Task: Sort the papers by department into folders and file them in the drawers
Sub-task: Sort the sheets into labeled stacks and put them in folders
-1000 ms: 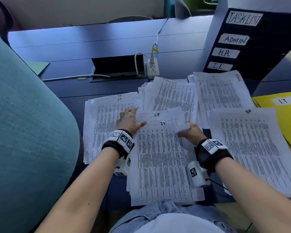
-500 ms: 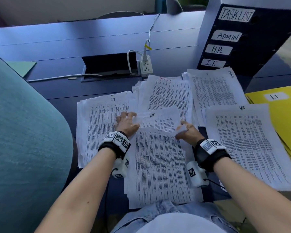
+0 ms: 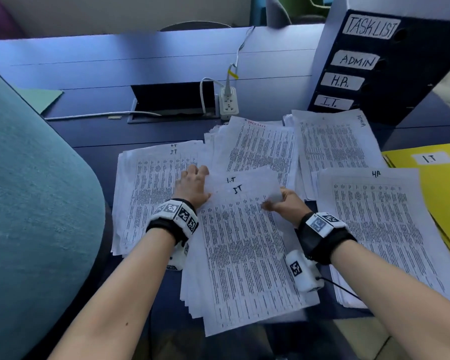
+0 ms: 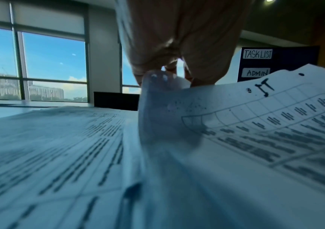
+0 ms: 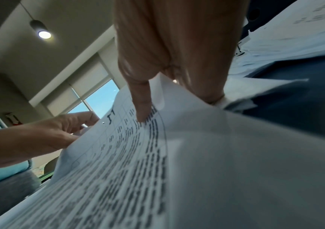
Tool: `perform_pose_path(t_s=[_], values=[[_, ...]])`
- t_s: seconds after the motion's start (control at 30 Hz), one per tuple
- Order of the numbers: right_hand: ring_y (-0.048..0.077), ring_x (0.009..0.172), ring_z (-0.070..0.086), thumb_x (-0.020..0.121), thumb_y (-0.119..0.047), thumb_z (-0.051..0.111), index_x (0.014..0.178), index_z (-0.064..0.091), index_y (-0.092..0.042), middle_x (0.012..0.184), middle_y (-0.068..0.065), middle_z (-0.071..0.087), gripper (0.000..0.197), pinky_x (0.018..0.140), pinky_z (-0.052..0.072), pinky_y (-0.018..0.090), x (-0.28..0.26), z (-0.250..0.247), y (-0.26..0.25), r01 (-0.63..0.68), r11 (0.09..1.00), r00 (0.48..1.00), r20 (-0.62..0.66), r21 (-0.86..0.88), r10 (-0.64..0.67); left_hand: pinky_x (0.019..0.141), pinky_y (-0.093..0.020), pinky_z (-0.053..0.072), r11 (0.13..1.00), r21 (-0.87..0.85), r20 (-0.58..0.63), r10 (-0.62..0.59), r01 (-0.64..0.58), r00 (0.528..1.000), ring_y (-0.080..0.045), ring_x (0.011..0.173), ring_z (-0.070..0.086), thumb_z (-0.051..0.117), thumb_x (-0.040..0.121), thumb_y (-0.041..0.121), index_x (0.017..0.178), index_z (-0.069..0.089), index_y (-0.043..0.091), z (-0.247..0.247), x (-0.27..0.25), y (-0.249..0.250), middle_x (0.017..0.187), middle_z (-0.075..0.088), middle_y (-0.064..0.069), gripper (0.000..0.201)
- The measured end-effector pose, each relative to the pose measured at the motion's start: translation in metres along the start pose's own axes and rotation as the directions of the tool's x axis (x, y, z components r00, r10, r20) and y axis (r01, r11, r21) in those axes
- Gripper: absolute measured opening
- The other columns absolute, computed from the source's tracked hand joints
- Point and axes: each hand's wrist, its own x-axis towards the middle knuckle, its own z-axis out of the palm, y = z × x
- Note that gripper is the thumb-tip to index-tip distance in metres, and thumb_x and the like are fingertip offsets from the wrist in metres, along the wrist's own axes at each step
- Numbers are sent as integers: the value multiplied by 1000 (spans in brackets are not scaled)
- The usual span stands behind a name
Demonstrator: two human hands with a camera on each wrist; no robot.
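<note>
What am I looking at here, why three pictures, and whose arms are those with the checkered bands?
No machine: a person sorts papers with bare hands. The checkered bands are wristbands carrying small cameras. The wide picture comes from a head camera; the other two look along each hand. On the dark desk lie sheet piles marked IT, HR, Admin and Task List, a yellow folder labelled IT, and a labelled drawer unit. The left hand and right hand each pinch the top edge of the IT sheet on the middle pile.
</note>
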Motion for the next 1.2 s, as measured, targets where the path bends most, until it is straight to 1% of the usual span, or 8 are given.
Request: perform_pose_path(t_s=[0.23,0.37,0.53,0.63,0.8,1.0,1.1,1.2], values=[[29,125,45,69,-10,79,80,61,-14,127,19,49,21,109,35,44,11,-5,14,56,996,996,80,-68,-50,75,-30,45,987,-126,-205,72,-99,976,-19,80,51,57,88,5,85,56,1,-5,-6,2,89,59,-14,5],[21,85,60,78,-1,68,88,54,-7,94,11,60,18,84,51,33,7,-10,6,37,998,991,129,-48,-30,68,-24,40,982,-154,-229,69,-106,971,-17,75,54,56,88,0,81,61,-3,-6,-8,-3,82,65,-16,9],[28,97,59,80,-8,68,96,55,-3,99,14,63,21,79,47,33,8,-13,6,28,994,995,101,-102,-17,83,-26,45,982,-134,-204,102,-130,974,-28,94,61,48,91,-1,112,63,-2,-1,-13,-5,108,65,-20,26],[19,82,57,82,-6,67,105,48,-4,88,6,58,30,64,45,23,3,-12,6,36,993,996,90,-111,-26,97,-34,43,999,-26,-139,42,-46,989,-29,110,51,48,92,3,132,50,13,3,-19,-9,124,50,-16,41],[11,69,51,83,-3,65,99,45,-7,79,2,52,26,55,39,21,-2,-14,5,52,986,995,89,-158,-38,106,-35,32,980,-13,-139,-198,198,970,-30,121,42,56,88,7,123,56,11,1,-26,-21,131,38,-15,35],[19,79,57,81,-2,67,88,50,-8,85,7,59,19,71,49,28,6,-9,5,84,968,996,61,-237,-71,101,-35,37,944,-127,-21,-310,305,951,-28,119,49,66,84,29,130,47,10,2,-30,-23,131,52,-13,54],[28,102,60,76,-5,72,102,61,-1,105,14,65,29,96,47,41,14,2,1,100,915,995,36,-390,-93,103,-38,38,939,-169,1,-304,299,953,-27,118,49,67,81,29,127,49,11,5,-33,-19,131,52,-12,52],[29,108,57,75,-6,73,115,56,-1,114,14,61,43,99,45,40,16,10,-2,85,850,995,8,-520,-95,106,-42,36,941,-161,34,-298,299,954,-29,124,45,69,79,30,137,39,14,3,-33,-16,138,44,-13,67]])
